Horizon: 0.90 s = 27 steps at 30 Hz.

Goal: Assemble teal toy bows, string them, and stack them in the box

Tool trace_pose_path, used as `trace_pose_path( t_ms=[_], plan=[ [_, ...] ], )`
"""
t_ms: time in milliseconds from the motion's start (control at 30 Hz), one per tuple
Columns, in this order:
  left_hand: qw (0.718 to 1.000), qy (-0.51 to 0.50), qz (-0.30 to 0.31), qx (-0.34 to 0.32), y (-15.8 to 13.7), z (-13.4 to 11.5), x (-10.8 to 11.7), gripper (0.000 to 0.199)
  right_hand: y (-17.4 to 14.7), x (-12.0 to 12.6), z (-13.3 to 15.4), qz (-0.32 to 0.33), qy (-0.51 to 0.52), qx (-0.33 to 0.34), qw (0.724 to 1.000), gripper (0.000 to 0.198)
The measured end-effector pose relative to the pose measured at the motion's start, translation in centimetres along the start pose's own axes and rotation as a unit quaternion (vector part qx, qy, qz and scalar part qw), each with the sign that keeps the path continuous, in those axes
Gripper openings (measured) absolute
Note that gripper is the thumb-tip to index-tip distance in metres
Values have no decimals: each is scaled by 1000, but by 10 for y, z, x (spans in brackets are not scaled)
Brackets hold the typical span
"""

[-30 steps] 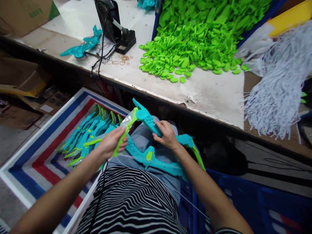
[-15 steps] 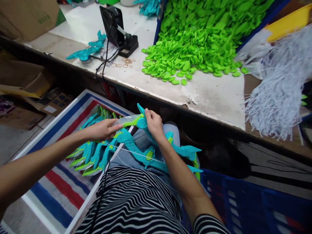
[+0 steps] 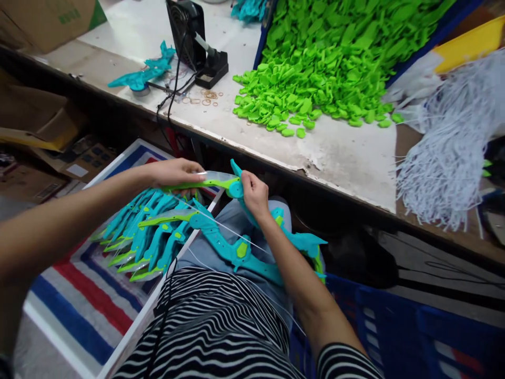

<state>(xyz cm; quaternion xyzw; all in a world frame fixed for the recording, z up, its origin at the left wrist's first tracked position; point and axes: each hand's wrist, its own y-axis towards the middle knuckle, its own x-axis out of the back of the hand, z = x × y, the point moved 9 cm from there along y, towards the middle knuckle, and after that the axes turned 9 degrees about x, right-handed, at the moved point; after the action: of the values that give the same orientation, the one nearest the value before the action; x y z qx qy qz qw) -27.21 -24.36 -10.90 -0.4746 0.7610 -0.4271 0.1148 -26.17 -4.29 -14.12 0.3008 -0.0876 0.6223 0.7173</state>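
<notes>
Between my hands is a teal and green plastic toy bow (image 3: 235, 188). My left hand (image 3: 179, 175) is closed round its long green limb, which has a clear plastic piece along it. My right hand (image 3: 255, 196) grips the teal body beside the round joint, and a pointed teal tip sticks up past the fingers. Across my lap lies another toy bow (image 3: 221, 239) with green limbs and a white string (image 3: 232, 230). In the frame at my left, several more toy bows (image 3: 145, 231) are stacked in a row.
A white-rimmed box (image 3: 126, 339) with a striped lining stands at my left. On the workbench (image 3: 347, 168) are a heap of green plastic pieces (image 3: 315, 73), a black fan (image 3: 187, 34), a soldering iron stand (image 3: 213, 71), rubber bands and a bundle of white strings (image 3: 453, 142).
My left hand has moved up and slightly left along the limb, so more green shows. My right hand has shifted slightly right. The view has tilted a little.
</notes>
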Motion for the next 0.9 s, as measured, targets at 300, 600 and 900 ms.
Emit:
trace_pose_path(
  t_ms=[300,600,900],
  plan=[
    [912,-45,-366,-177,-48,40,53,17,22,-39,-64,131,-84,-81,985,31],
    [932,-254,-233,114,-48,250,-68,35,25,-26,-59,85,-112,-12,990,37],
    [904,-364,-203,92,-1,226,-81,12,-61,-106,111,225,-55,341,911,26]
  ],
)
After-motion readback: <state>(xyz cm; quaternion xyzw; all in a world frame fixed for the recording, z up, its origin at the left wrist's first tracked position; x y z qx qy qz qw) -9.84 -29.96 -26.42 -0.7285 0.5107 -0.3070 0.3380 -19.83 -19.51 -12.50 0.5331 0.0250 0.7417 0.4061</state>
